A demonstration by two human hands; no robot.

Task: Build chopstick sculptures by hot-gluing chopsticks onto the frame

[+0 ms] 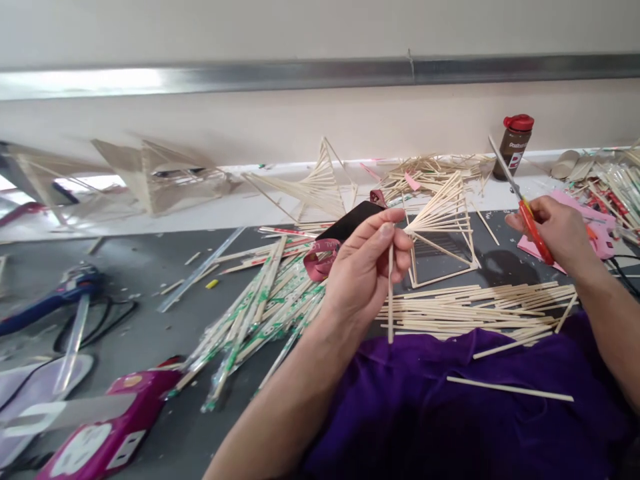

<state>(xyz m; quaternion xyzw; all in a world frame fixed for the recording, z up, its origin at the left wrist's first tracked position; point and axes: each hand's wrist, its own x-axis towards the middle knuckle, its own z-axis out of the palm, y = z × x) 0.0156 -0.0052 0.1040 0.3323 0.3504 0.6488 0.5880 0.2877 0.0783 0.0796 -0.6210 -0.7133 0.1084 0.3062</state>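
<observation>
My left hand (367, 257) pinches a thin wooden chopstick (391, 300) that hangs nearly upright below the fingers. In my right hand (560, 230) is a pair of scissors (533, 230) with red-orange handles, its blades pointing up and away. Just behind the left fingers stands a twisted frame of sticks (445, 227); whether they touch it I cannot tell. Many loose chopsticks (465, 310) lie in a row in front of that frame. Another chopstick (510, 389) rests on the purple cloth (425, 413) at my lap.
Paper-wrapped chopsticks (255, 320) spread across the middle. To the left are a blue glue gun (75, 293) and a magenta box-like object (115, 427). More stick frames (320, 183) stand along the wall, with a red-capped bottle (515, 147) and a pink glue gun (603, 240) rightward.
</observation>
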